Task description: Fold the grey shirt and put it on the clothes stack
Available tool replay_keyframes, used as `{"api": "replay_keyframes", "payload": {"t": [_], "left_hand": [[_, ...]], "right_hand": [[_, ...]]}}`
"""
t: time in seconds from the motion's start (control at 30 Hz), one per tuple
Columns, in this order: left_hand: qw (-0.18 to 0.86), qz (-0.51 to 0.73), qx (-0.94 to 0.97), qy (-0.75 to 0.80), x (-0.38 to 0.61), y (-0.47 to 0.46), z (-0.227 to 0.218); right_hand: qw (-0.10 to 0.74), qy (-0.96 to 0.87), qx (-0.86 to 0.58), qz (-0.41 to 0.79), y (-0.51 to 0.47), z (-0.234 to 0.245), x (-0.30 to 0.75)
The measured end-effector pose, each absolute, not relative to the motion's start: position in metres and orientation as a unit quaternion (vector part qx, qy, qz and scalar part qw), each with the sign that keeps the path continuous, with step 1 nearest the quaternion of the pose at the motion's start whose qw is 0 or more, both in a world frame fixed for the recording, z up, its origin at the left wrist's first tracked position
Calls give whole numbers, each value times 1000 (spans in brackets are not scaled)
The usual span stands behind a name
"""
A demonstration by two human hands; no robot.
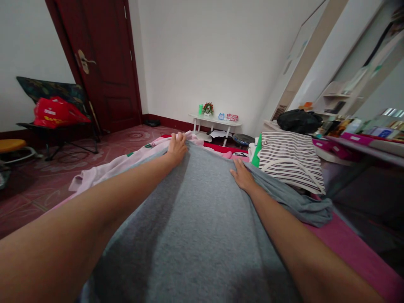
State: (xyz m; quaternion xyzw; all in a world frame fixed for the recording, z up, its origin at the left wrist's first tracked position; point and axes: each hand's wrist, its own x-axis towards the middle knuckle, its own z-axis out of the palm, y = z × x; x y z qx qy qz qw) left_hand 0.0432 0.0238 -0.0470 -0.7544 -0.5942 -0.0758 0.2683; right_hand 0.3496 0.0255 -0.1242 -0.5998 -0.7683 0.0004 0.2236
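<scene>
I can't tell if my left hand [177, 149] and right hand [245, 176] pinch the gray top [210, 210] they touch; uneven pulling could wrinkle its far edge.

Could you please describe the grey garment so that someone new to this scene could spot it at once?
From the dark red door at upper left, come down to the lower middle. There the grey garment spreads out, the left hand and right hand on its far part. Its plain surface sets it apart from the striped top at right and pale pink clothing at left.
</scene>
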Motion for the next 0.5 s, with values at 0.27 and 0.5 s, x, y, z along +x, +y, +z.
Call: {"api": "replay_keyframes", "payload": {"t": [0.27, 0.5], "left_hand": [[100, -46, -877, -467, 78, -2, -100], [-3, 7, -866, -500, 74, -41, -105]], "right_hand": [[90, -824, -560, 17, 22, -121, 347], [55, -775, -629, 23, -10, -118, 340]]}}
